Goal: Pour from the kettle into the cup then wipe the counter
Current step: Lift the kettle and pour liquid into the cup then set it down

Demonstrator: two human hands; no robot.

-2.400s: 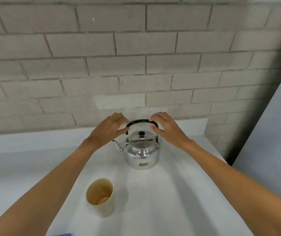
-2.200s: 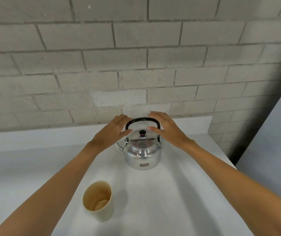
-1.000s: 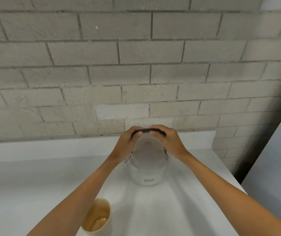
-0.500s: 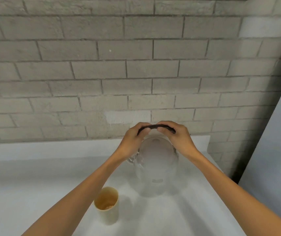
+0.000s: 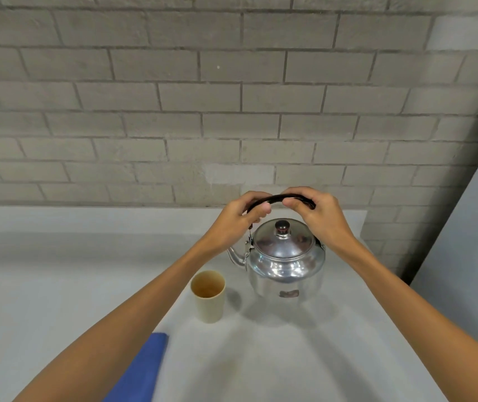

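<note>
Both hands grip the black handle point(image 5: 275, 198) of a polished metal kettle point(image 5: 285, 264), which is near the far right part of a pale grey table point(image 5: 275, 358). The left hand point(image 5: 239, 220) is curled closed around the handle's left end, thumb tucked beneath; the right hand point(image 5: 319, 214) is curled closed around its right end. The kettle is upright, lid point(image 5: 283, 242) on, with a dark knob point(image 5: 282, 226) at the top and the spout point(image 5: 236, 256) pointing left (whether its base touches the table or is just clear of it cannot be told; a soft shadow lies beneath). A beige cup point(image 5: 208, 295) stands upright just left of the kettle, below the spout and apart from it, its mouth open upward. A blue cloth point(image 5: 142, 369) lies flat at the near edge, partly hidden by the left forearm. A grey brick wall point(image 5: 174, 111) rises behind the table.
</note>
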